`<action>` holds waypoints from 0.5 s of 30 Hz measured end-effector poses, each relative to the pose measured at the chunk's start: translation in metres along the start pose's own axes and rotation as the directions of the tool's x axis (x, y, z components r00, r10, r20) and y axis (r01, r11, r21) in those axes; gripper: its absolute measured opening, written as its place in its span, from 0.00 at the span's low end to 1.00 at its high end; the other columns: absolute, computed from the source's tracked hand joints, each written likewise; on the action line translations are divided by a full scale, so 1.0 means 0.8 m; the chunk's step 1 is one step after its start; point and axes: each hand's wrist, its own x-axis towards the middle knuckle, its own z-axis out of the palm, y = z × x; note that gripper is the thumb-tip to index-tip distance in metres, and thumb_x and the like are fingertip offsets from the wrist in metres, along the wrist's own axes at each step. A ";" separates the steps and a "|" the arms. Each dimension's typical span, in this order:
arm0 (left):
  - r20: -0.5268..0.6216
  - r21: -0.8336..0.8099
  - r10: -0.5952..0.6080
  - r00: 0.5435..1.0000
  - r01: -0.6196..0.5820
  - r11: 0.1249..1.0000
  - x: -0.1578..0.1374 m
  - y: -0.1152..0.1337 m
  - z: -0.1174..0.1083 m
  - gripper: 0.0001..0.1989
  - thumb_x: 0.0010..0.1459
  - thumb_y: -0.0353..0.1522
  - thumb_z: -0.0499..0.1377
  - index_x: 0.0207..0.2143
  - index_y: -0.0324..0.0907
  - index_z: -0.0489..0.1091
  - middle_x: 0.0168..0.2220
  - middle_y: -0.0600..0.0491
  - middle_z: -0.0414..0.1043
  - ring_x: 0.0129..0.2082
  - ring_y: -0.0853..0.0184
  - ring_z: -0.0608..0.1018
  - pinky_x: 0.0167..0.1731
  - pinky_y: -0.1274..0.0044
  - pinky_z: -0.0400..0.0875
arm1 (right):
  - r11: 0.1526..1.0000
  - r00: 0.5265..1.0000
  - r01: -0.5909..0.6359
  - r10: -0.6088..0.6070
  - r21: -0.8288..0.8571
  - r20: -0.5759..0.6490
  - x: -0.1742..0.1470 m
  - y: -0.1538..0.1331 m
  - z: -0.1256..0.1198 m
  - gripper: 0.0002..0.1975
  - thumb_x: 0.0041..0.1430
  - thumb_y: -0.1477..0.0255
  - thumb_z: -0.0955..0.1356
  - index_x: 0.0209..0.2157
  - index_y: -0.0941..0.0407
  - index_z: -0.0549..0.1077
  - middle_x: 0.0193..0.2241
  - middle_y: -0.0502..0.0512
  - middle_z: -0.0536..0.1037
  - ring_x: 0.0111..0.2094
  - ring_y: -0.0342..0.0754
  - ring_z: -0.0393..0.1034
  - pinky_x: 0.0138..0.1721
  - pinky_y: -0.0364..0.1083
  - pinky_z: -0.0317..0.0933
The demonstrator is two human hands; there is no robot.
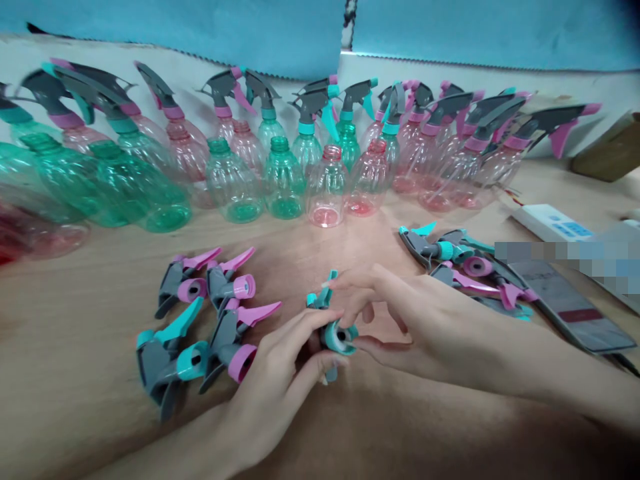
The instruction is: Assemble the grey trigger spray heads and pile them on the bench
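Observation:
A grey and teal spray trigger head [341,336] is held low over the table, its collar opening turned toward me. My left hand [280,373] grips it from the left, thumb and fingers around the body beside the collar. From the right, my right hand [400,313] has its thumb at the collar's edge and a fingertip by the teal trigger. Its fingers are bent around the piece. To the left lie several loose spray heads with pink collars [193,290] and one with a teal collar [191,361]. The inside of the held collar looks whitish.
Green and pink clear bottles stand across the back; a bare-necked pink one [326,183] is near the middle. Many others behind carry spray heads [357,93]. More loose heads [425,243] lie at right, near a phone [575,300] and a white device [553,223].

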 end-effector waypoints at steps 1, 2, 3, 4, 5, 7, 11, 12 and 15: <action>-0.003 -0.004 0.002 1.000 -0.002 1.000 0.000 0.000 0.000 0.11 0.58 0.28 0.55 0.45 0.44 0.67 0.28 0.58 0.68 0.25 0.72 0.71 0.28 0.80 0.66 | 1.000 1.000 -0.003 0.003 0.013 0.006 -0.001 0.000 0.000 0.24 0.54 0.78 0.67 0.51 0.53 0.58 0.36 0.45 0.75 0.34 0.39 0.71 0.31 0.38 0.60; -0.004 -0.004 0.002 1.000 -0.002 1.000 0.000 0.000 0.000 0.12 0.59 0.28 0.55 0.45 0.45 0.66 0.29 0.58 0.68 0.25 0.72 0.71 0.28 0.80 0.66 | 1.000 1.000 -0.005 0.005 0.028 0.014 -0.001 0.001 0.000 0.24 0.54 0.78 0.67 0.52 0.53 0.58 0.37 0.45 0.75 0.34 0.38 0.70 0.31 0.37 0.59; -0.006 0.001 -0.001 1.000 0.001 1.000 0.000 -0.001 0.001 0.12 0.59 0.28 0.56 0.46 0.45 0.66 0.30 0.58 0.69 0.26 0.71 0.71 0.29 0.79 0.66 | 0.999 1.000 -0.007 0.006 0.039 0.018 -0.002 0.002 0.000 0.25 0.54 0.78 0.68 0.52 0.53 0.58 0.37 0.45 0.75 0.33 0.38 0.70 0.31 0.37 0.59; -0.004 0.009 -0.005 1.000 0.005 1.000 -0.001 -0.001 0.001 0.13 0.59 0.28 0.56 0.47 0.46 0.66 0.31 0.58 0.69 0.27 0.71 0.71 0.30 0.79 0.66 | 0.999 1.000 -0.007 0.006 0.047 0.020 -0.002 0.002 0.000 0.25 0.54 0.78 0.68 0.52 0.52 0.58 0.37 0.45 0.74 0.32 0.37 0.69 0.30 0.36 0.58; -0.003 0.015 -0.006 1.000 0.006 1.000 -0.001 -0.001 0.001 0.14 0.59 0.28 0.56 0.47 0.46 0.66 0.32 0.58 0.70 0.28 0.71 0.71 0.31 0.79 0.66 | 0.999 1.000 -0.008 0.007 0.051 0.020 -0.002 0.003 0.000 0.25 0.54 0.78 0.68 0.52 0.52 0.58 0.37 0.45 0.74 0.30 0.37 0.68 0.28 0.36 0.58; 0.003 0.020 -0.013 1.000 0.013 1.000 -0.001 -0.002 0.001 0.15 0.58 0.27 0.57 0.48 0.46 0.66 0.33 0.58 0.70 0.28 0.71 0.71 0.32 0.79 0.66 | 0.999 1.000 -0.007 0.006 0.045 0.019 -0.002 0.004 0.000 0.25 0.55 0.77 0.68 0.52 0.51 0.57 0.35 0.44 0.74 0.25 0.36 0.65 0.25 0.36 0.55; 0.009 0.007 -0.020 1.000 0.020 1.000 -0.002 -0.002 0.000 0.14 0.58 0.28 0.57 0.47 0.45 0.66 0.32 0.57 0.71 0.28 0.70 0.71 0.32 0.78 0.67 | 0.999 0.999 -0.018 0.017 0.034 0.030 0.000 0.006 -0.001 0.25 0.56 0.73 0.68 0.53 0.49 0.57 0.35 0.45 0.74 0.21 0.37 0.60 0.21 0.37 0.53; 0.010 0.004 -0.017 1.000 0.016 1.000 -0.002 -0.002 0.000 0.14 0.58 0.28 0.57 0.47 0.45 0.66 0.32 0.57 0.71 0.28 0.70 0.71 0.32 0.78 0.67 | 0.999 0.999 -0.021 0.020 0.035 0.031 0.000 0.007 -0.001 0.24 0.56 0.72 0.68 0.53 0.49 0.57 0.36 0.45 0.73 0.21 0.36 0.59 0.21 0.37 0.52; 0.007 0.013 -0.008 1.000 0.008 1.000 -0.003 -0.002 0.001 0.13 0.59 0.28 0.56 0.47 0.45 0.66 0.33 0.56 0.71 0.28 0.70 0.71 0.33 0.78 0.67 | 0.999 1.000 -0.023 0.023 0.038 0.008 0.000 0.007 0.002 0.23 0.56 0.74 0.68 0.51 0.49 0.58 0.35 0.43 0.73 0.21 0.36 0.58 0.23 0.36 0.54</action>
